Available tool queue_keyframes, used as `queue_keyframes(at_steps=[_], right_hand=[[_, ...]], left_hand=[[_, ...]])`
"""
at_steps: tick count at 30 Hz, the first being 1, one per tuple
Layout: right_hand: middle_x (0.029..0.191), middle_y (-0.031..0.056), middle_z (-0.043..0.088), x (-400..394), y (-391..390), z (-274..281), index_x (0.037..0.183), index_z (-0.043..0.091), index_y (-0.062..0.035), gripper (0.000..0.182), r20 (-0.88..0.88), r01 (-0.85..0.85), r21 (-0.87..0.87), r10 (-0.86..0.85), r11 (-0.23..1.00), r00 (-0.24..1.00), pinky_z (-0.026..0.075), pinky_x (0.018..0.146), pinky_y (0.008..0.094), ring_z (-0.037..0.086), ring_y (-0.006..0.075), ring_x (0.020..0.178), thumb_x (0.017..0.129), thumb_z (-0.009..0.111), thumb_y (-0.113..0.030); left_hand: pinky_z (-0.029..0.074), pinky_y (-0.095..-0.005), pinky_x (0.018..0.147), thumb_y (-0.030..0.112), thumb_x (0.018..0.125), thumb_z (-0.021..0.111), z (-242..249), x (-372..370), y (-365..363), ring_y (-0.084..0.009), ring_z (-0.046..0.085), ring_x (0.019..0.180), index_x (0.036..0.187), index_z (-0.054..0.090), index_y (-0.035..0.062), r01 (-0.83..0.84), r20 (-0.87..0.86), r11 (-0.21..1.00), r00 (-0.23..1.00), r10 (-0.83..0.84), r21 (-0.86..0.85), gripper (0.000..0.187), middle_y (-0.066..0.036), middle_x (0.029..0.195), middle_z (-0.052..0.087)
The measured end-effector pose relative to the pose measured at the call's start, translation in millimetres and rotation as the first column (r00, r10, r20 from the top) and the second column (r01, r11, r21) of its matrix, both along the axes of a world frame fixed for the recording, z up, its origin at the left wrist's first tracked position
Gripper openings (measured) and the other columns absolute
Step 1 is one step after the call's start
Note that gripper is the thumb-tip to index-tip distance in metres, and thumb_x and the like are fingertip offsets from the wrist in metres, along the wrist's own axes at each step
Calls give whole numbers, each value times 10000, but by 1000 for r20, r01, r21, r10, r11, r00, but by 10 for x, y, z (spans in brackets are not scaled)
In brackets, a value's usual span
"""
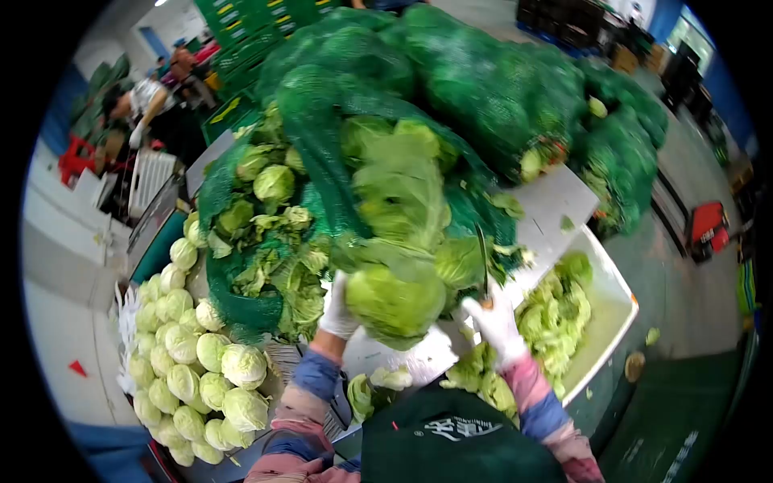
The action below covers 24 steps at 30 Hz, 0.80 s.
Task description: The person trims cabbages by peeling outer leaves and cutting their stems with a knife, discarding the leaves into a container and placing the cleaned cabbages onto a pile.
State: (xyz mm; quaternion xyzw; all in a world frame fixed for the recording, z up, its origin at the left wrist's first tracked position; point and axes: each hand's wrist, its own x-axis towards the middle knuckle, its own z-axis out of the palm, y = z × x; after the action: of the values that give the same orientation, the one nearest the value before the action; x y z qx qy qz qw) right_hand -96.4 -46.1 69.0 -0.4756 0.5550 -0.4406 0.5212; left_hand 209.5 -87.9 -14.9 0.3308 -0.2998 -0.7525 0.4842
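My left hand (338, 307), in a white glove, holds the left side of a large green cabbage (394, 296) with loose outer leaves. Above it more cabbage looks blurred by motion. To the right, my gloved right hand (498, 322) grips the handle of a knife (483, 253), its dark blade pointing up. An opened green net bag (326, 173) lies around and behind the cabbage, with smaller heads and loose leaves inside. A metal surface (415, 354) shows below the cabbage.
Many trimmed cabbages (183, 344) are piled at the left. A white bin (608, 310) with leaves stands at the right. Full green net bags (499, 88) lie behind. Green crates (233, 40) are stacked at the back, near a bending person (149, 101) at the left.
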Motion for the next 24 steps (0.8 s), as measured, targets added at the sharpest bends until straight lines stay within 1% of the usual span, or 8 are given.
queue_keyframes(at_steps=[3,9,11,13,16,17,19,24], right_hand=[[1219,134,600,-257,50,-453,1396,391,29,650,57,78,-202,-68,976,996,459,915,276,580,166,1052,876,681,-231],[1311,168,546,-571,592,-844,1392,354,85,785,110,406,-41,-399,913,910,423,992,307,554,216,1165,817,745,-279],[1341,223,515,-514,703,-745,1399,340,86,915,-396,362,-82,-364,928,843,415,1012,328,539,275,1209,754,775,-396],[1316,258,514,-507,670,-654,1396,341,82,1024,-203,364,-64,-369,929,907,427,1000,360,530,330,1212,689,773,-520],[1209,270,555,-505,520,-440,1384,364,51,1054,-657,338,50,-224,940,720,493,862,417,594,388,1058,652,737,-608],[1136,255,602,-551,469,-532,1354,396,24,965,-609,380,-1,-302,925,734,510,816,421,626,387,983,666,745,-556],[1034,219,652,-695,337,-502,1315,426,7,830,-552,388,163,-242,907,798,517,791,427,647,377,925,696,738,-449],[882,231,655,-685,243,-601,975,626,-42,293,-708,299,7,-206,954,676,514,750,452,637,410,828,767,656,-246]], left_hand=[[417,-349,1013,369,962,525,-41,-845,-50,-279,513,1204,1354,438,69,316,-237,903,938,-252,292,501,-116,1368,482],[465,-374,922,387,891,589,-182,-1759,-395,-352,631,1004,1175,574,-53,446,288,868,820,-494,220,524,-190,1037,667],[472,-355,925,385,944,516,233,-2053,-154,-298,612,1071,1230,523,-77,579,920,815,334,-204,-29,543,-192,1197,620],[482,-386,848,396,889,605,-60,-2058,-111,-395,615,1004,1174,578,-63,554,945,820,321,-56,-140,541,-253,1133,627],[479,-424,746,246,923,593,-343,-1968,114,-398,617,824,1174,629,109,658,904,620,301,305,-428,288,-221,928,644],[470,-455,792,324,868,655,-403,-1961,175,-435,594,815,948,660,-42,643,854,564,363,372,-519,375,-238,924,653],[460,-440,818,298,850,686,-79,-1933,361,-398,598,887,1018,636,-48,483,885,785,433,171,-388,387,-216,1027,643],[405,-399,967,298,841,694,-251,-1736,590,-370,514,1120,1270,472,-72,433,821,777,542,181,-457,608,-246,1254,510]])
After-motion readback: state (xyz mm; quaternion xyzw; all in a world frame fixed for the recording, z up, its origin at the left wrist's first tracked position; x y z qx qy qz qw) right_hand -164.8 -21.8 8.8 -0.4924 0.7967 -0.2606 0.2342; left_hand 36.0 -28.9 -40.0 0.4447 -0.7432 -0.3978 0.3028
